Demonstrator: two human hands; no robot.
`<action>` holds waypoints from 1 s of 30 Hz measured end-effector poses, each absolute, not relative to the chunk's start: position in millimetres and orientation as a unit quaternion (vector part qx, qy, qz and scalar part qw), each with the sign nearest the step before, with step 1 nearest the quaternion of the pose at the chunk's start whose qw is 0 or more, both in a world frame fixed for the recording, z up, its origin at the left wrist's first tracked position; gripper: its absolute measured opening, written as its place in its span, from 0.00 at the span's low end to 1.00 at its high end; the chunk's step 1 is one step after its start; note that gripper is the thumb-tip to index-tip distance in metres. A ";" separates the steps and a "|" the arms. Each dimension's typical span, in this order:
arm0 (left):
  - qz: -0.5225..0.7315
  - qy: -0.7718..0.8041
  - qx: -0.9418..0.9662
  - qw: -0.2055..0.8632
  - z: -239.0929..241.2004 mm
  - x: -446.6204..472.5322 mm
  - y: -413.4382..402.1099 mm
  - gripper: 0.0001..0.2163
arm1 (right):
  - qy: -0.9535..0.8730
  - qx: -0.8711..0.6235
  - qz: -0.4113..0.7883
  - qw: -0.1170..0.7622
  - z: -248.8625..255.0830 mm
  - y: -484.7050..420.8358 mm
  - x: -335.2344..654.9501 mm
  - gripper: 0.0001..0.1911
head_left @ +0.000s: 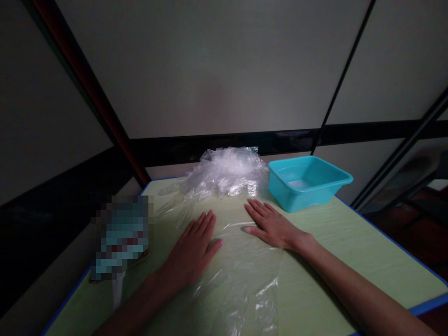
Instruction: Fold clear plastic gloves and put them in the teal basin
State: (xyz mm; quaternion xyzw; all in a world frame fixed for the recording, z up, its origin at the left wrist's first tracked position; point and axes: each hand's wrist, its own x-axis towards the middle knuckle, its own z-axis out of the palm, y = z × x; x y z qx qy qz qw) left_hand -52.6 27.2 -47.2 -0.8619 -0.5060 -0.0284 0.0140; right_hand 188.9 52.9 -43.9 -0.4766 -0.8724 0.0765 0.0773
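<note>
Both my hands lie flat, palms down, on a thin clear plastic sheet (pixel 241 284) spread over the pale green table (pixel 367 252). My left hand (pixel 194 249) rests with fingers stretched forward and together. My right hand (pixel 269 224) lies a little farther ahead, fingers extended and pointing up-left. Neither hand holds anything. Beyond the fingertips, at the table's far edge, sits a crumpled heap of clear plastic film (pixel 227 175).
A turquoise plastic basin (pixel 308 184) stands at the far right of the table, with something pale inside. A blurred-out object (pixel 121 238) lies at the left edge. The table has a blue rim (pixel 429 305). Dark framed wall panels rise behind.
</note>
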 end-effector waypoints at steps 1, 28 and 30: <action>-0.032 -0.511 -0.859 0.016 -47.6 -54.3 28.8 0.27 | -0.871 -0.479 0.075 0.078 -44.6 53.2 189.5 0.41; -0.084 -0.440 -0.894 0.026 -58.4 -38.8 -6.0 0.27 | -0.902 -0.406 0.083 0.122 -43.8 24.0 149.8 0.30; -0.071 -0.437 -0.896 0.028 -56.1 -39.0 -5.9 0.28 | -0.901 -0.412 0.077 0.114 -45.1 25.7 153.1 0.32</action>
